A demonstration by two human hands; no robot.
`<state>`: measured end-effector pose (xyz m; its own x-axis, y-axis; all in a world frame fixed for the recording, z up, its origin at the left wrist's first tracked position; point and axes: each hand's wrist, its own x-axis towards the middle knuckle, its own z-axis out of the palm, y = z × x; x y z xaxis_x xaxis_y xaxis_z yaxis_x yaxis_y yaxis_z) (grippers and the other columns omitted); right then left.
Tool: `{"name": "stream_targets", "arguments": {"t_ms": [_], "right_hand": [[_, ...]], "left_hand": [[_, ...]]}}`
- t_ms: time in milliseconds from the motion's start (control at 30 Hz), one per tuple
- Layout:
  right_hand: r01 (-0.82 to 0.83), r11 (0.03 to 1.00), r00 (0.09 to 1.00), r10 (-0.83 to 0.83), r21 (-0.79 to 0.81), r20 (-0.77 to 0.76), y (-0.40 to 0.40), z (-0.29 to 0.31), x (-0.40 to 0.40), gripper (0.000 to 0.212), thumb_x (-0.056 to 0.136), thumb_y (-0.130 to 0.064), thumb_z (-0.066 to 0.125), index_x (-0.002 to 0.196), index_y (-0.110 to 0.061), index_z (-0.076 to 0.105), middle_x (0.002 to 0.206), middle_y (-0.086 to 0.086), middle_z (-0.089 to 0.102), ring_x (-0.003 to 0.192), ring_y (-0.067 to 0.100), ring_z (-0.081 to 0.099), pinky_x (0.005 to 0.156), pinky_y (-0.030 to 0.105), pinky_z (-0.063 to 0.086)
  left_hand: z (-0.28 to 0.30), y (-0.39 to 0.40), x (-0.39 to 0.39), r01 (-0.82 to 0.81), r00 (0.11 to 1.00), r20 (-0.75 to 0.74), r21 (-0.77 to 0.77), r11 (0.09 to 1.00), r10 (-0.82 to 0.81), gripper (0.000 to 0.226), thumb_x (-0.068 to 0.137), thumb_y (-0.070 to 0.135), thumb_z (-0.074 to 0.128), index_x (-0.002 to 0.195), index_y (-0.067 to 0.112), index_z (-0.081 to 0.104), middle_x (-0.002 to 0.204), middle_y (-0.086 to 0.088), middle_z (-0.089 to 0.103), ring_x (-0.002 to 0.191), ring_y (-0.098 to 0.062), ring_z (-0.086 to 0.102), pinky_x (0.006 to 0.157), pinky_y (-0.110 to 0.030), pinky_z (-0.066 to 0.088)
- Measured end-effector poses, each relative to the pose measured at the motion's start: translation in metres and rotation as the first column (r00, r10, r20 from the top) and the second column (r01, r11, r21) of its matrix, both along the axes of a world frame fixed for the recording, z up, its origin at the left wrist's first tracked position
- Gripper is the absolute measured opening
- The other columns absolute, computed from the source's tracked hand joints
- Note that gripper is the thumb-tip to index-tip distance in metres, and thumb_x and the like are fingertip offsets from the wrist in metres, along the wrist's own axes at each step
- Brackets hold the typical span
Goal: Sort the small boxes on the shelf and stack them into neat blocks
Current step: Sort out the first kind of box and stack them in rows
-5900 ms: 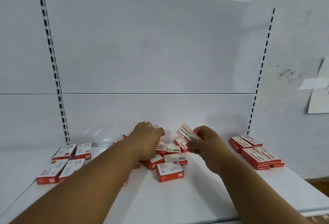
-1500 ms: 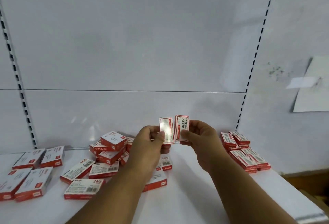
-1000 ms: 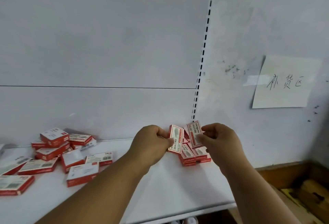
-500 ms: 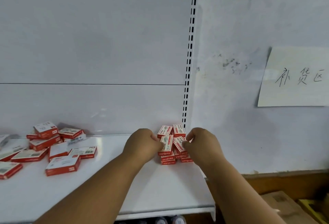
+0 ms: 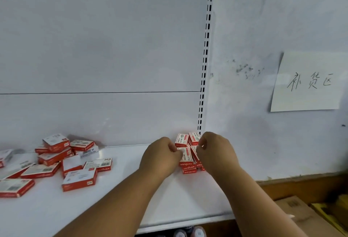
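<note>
Leftmost, loose boxes [image 5: 54, 159] scattered on the shelf [image 5: 116, 195], red and white, some flat, some piled crookedly against the back panel [image 5: 98, 48]; 1 box [image 5: 80, 179] lying nearest the front edge, another [image 5: 98, 164] with a barcode face just right of it. Further right, bare shelf, then left hand [image 5: 160, 158] curled, fingertips pinched on the left edge of the top box [image 5: 185, 154] of the stack [image 5: 188, 161]. Stack set at the right end of the shelf, tight against the back panel and just beside the slotted upright [image 5: 204, 67]; 2 boxes [image 5: 188, 138] showing behind the hands, front ones layered at least 3 deep, red ends facing forward. Right hand [image 5: 214, 153] curled too, fingertips pinching a box on the stack's right side, mostly hidden by the knuckles, so exact grip hard to tell. Both forearms reaching in from the bottom edge, hands close together with the stack between. Right of the upright, a scuffed wall with a paper note [image 5: 308, 82] bearing handwritten characters. Below right, cardboard cartons [image 5: 301, 212] on the floor. Under the shelf lip, 2 bottle tops [image 5: 188, 234] just visible
</note>
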<state>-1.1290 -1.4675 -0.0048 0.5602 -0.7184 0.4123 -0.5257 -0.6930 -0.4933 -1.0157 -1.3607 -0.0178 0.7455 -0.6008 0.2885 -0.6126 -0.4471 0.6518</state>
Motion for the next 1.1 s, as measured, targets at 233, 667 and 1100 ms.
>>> {"name": "stream_targets", "arguments": {"t_ms": [233, 667, 1100], "right_hand": [[-0.063, 0.995, 0.996, 0.068, -0.071, 0.06, 0.068, 0.007, 0.037, 0.012, 0.086, -0.018, 0.055, 0.076, -0.026, 0.054, 0.079, -0.007, 0.058, 0.073, 0.012, 0.05, 0.055, 0.018, 0.031], [-0.279, 0.96, 0.958, 0.279, 0.011, -0.066, 0.212, -0.02, 0.149, 0.022, 0.089, -0.023, 0.062, 0.109, -0.026, 0.067, 0.111, -0.005, 0.062, 0.092, 0.01, 0.055, 0.077, 0.019, 0.039], [-0.316, 0.945, 0.89, 0.325, 0.082, -0.321, 0.212, -0.011, 0.154, 0.045, 0.075, -0.05, 0.073, 0.113, -0.028, 0.064, 0.103, -0.004, 0.054, 0.095, 0.016, 0.053, 0.076, 0.026, 0.043]], "left_hand": [[0.003, 0.072, 0.031, 0.081, 0.988, 0.127, 0.03, 0.996, -0.084, 0.006, 0.078, 0.036, 0.06, 0.081, 0.033, 0.056, 0.077, 0.016, 0.06, 0.074, -0.001, 0.056, 0.062, -0.024, 0.045], [-0.007, 0.236, 0.137, 0.049, 0.959, 0.272, 0.111, 0.993, -0.078, 0.02, 0.079, 0.026, 0.067, 0.097, 0.033, 0.063, 0.1, 0.01, 0.06, 0.093, -0.012, 0.056, 0.076, -0.029, 0.049], [-0.007, 0.232, 0.176, 0.111, 0.923, 0.312, 0.346, 0.932, -0.226, 0.053, 0.082, 0.015, 0.062, 0.131, 0.033, 0.051, 0.133, 0.004, 0.053, 0.12, -0.021, 0.042, 0.097, -0.036, 0.041]]}}
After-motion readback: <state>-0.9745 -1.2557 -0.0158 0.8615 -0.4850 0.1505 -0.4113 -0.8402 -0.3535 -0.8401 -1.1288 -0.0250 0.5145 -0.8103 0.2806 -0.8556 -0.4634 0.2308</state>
